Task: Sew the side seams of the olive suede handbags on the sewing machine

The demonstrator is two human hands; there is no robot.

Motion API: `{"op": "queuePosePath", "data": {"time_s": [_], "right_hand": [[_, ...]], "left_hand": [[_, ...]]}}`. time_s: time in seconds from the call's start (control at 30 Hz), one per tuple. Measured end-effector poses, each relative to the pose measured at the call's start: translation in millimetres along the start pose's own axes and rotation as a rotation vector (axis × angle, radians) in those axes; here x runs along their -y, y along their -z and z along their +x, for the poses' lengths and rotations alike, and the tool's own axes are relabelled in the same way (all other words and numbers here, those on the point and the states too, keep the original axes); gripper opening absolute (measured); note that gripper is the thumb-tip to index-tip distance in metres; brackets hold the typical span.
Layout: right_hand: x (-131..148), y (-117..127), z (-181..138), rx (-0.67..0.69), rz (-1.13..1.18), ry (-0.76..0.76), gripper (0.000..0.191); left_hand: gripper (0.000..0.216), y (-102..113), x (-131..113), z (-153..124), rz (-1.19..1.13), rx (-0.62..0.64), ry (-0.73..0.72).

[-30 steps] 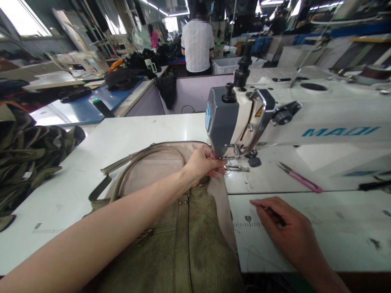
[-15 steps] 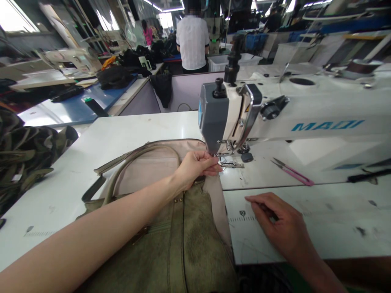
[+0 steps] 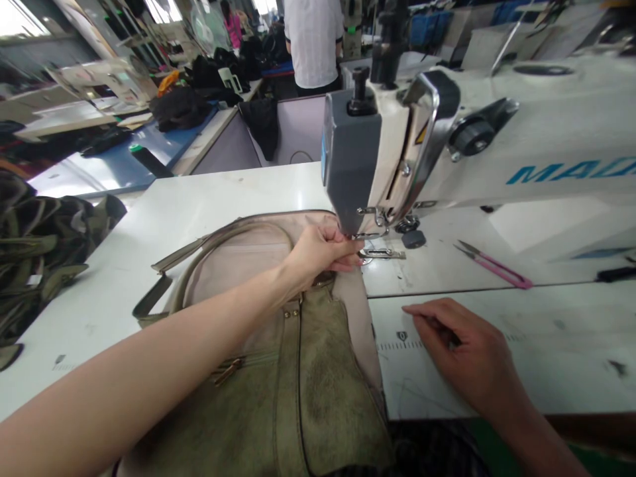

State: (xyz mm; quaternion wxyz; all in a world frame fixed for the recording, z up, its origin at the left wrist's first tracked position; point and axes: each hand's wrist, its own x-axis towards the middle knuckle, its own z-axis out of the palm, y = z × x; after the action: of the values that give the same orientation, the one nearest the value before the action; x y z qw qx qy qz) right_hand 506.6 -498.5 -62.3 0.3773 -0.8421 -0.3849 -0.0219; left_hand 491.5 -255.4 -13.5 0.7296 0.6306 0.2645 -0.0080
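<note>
An olive-green handbag (image 3: 322,344) with a beige lining (image 3: 238,258) lies across the sewing table, its curved handle (image 3: 186,285) lying toward the left. My left hand (image 3: 325,250) reaches over it and pinches the bag's edge beside the needle area of a MAQI sewing machine (image 3: 352,159). The exact spot under its fingertips is hidden. Just right of those fingers is a metal guide (image 3: 385,254) on the machine bed. My right hand (image 3: 462,341) is over the table near the printed ruler, thumb and forefinger together; anything between them is too small to make out.
Pink-handled thread snips (image 3: 494,268) lie on the machine bed at right. Dark camouflage-like pieces (image 3: 40,245) are heaped at the left. Beyond the table are a blue-topped bench (image 3: 173,146), a spool (image 3: 149,159) and a person in a white shirt (image 3: 314,43).
My view has shifted closer to the machine, which appears larger. My left hand keeps its hold by the needle, and my right hand stays in about the same place on the table.
</note>
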Motion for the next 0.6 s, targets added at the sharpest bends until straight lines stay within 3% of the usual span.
{"op": "queuePosePath", "data": {"time_s": [0.17, 0.37, 0.6], "right_hand": [[2, 3, -1, 0.025, 0.042, 0.002, 0.016], [1, 3, 2, 0.050, 0.067, -0.026, 0.017], [1, 3, 3, 0.048, 0.055, 0.006, 0.015]], "left_hand": [[0.022, 8, 3, 1, -0.002, 0.014, -0.012], [0.030, -1, 4, 3, 0.020, -0.070, -0.096], [0.025, -4, 9, 6, 0.009, -0.012, -0.122]]}}
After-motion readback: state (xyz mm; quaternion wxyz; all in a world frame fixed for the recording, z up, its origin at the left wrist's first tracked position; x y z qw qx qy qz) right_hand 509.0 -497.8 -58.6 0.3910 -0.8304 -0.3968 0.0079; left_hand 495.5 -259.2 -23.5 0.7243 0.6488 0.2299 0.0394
